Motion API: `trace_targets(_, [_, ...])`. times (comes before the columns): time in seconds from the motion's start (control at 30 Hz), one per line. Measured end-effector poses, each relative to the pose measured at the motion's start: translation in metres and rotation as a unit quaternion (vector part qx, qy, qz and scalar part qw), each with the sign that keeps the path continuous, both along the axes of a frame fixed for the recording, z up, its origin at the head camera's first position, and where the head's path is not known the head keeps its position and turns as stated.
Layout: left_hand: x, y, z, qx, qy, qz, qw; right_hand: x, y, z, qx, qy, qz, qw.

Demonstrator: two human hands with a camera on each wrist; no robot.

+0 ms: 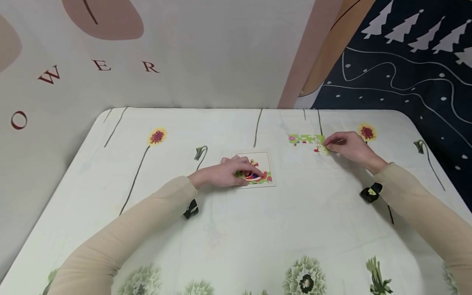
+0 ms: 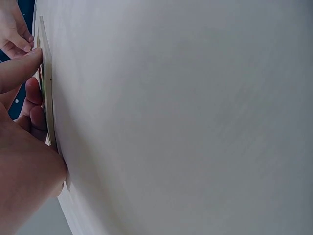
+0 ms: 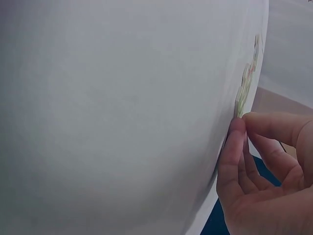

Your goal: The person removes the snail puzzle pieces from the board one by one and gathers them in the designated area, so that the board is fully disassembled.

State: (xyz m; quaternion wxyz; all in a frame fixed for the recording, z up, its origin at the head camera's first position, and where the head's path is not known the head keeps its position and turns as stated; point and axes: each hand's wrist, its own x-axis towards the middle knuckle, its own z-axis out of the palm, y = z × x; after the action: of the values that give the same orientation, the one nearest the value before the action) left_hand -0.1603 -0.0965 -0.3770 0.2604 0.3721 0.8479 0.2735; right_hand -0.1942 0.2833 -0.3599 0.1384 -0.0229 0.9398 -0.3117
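Near the middle of the table lies a flat, pale-bordered puzzle board (image 1: pixel 261 157) with a colourful picture on it. My left hand (image 1: pixel 236 171) rests over its left part, fingers on the surface, hiding some of the picture. Seen edge-on in the left wrist view, the board (image 2: pixel 47 83) is thin. To the right, several joined green puzzle pieces (image 1: pixel 307 139) form a bent strip lying apart from the board. My right hand (image 1: pixel 348 146) pinches the right end of this strip between thumb and finger; the right wrist view shows the pinch on the puzzle pieces (image 3: pixel 243 93).
A white cloth with printed flowers covers the table (image 1: pixel 217 246). Behind it rises a pale wall covering (image 1: pixel 221 61) with letters, and a dark patterned cloth (image 1: pixel 398 73) hangs at the right. A black wrist device (image 1: pixel 370 192) is below the right wrist.
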Motion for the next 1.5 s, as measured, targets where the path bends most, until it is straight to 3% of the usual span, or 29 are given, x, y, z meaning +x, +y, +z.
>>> trace_targets(0.43, [0.000, 0.001, 0.002, 0.004, 0.001, 0.000, 1.0000, 0.001, 0.002, -0.001, -0.002, 0.010, 0.011, 0.9999])
trace_targets(0.87, [0.001, 0.002, 0.003, 0.003, -0.003, 0.003, 1.0000, 0.001, 0.003, -0.001, -0.017, 0.015, -0.003, 0.9998])
trace_targets(1.33, [0.009, 0.003, 0.007, -0.015, 0.042, 0.011, 0.9990, 0.003, 0.006, -0.002, -0.051, 0.024, -0.005, 0.9984])
trace_targets(1.5, [0.013, -0.002, 0.010, 0.004, 0.061, 0.040, 0.9974, 0.004, 0.008, -0.001, -0.056, 0.029, -0.006, 0.9980])
